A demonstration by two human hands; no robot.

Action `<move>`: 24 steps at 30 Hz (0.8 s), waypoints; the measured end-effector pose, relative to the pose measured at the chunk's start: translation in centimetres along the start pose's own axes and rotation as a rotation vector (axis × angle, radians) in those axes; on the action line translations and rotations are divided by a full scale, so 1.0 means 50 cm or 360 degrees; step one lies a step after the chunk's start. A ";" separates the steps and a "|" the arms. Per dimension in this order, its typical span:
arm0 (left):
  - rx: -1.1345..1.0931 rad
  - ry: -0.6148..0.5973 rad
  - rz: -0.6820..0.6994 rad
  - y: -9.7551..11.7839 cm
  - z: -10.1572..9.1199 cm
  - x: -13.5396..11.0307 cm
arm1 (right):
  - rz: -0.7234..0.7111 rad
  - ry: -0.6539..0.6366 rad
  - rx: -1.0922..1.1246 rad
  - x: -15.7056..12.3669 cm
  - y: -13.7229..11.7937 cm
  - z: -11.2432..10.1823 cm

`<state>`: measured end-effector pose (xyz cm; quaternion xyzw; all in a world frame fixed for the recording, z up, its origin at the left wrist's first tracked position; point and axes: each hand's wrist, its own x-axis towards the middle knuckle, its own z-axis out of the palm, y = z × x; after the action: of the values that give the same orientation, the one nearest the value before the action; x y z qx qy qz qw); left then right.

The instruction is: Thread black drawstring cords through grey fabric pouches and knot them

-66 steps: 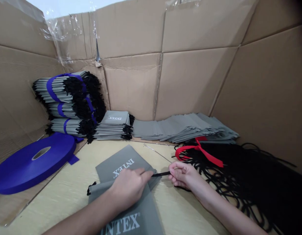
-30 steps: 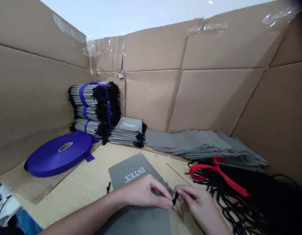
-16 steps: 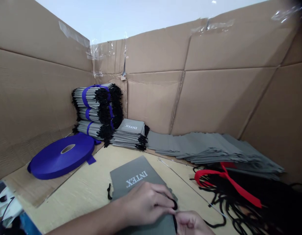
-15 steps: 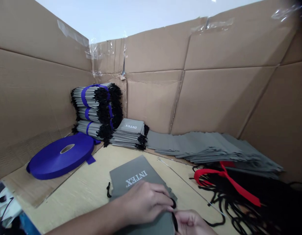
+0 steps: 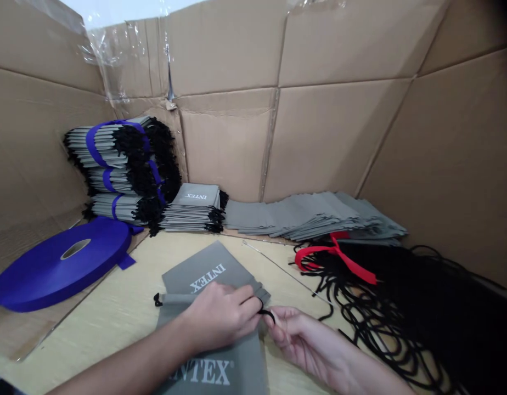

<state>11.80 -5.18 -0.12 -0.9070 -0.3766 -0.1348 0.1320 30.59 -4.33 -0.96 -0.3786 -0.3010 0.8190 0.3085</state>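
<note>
A grey drawstring pouch marked INTEX lies on the table under my left hand, which presses down on its gathered top edge with fingers closed on it. My right hand is just right of it, fingers pinched on a black cord that loops out of the pouch's end. The cord's other knotted end sticks out at the left. A second grey INTEX pouch lies flat beneath, farther back.
A heap of black cords tied with a red ribbon lies at the right. Flat grey pouches fan along the cardboard wall. Bundled stacks bound in blue tape and a loose stack stand back left; blue tape roll at left.
The camera tilted back down. My hands moved up into view; the cord now shows as a small loop at the pouch's right end, and the front pouch's INTEX print is visible again.
</note>
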 end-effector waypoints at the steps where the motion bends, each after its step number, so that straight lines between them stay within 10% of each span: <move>1: 0.0003 0.0011 0.0002 -0.001 0.004 -0.001 | 0.0044 -0.0003 0.0059 -0.002 -0.001 -0.001; 7: -0.0590 0.0169 -0.0350 -0.010 0.018 -0.001 | -0.0223 -0.0233 -0.0285 0.003 -0.005 -0.004; 14: -0.1542 0.0092 -0.0547 -0.010 0.005 0.010 | -0.0713 -0.0005 -0.0962 0.034 0.018 -0.006; 24: -0.1881 -0.0099 -0.0635 -0.004 -0.004 0.010 | -0.0985 0.0173 -0.1220 0.006 0.017 0.010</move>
<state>11.96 -4.81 0.27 -0.7424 -0.4043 -0.3158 -0.4308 29.78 -4.75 -1.43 -0.3998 -0.6623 0.4985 0.3911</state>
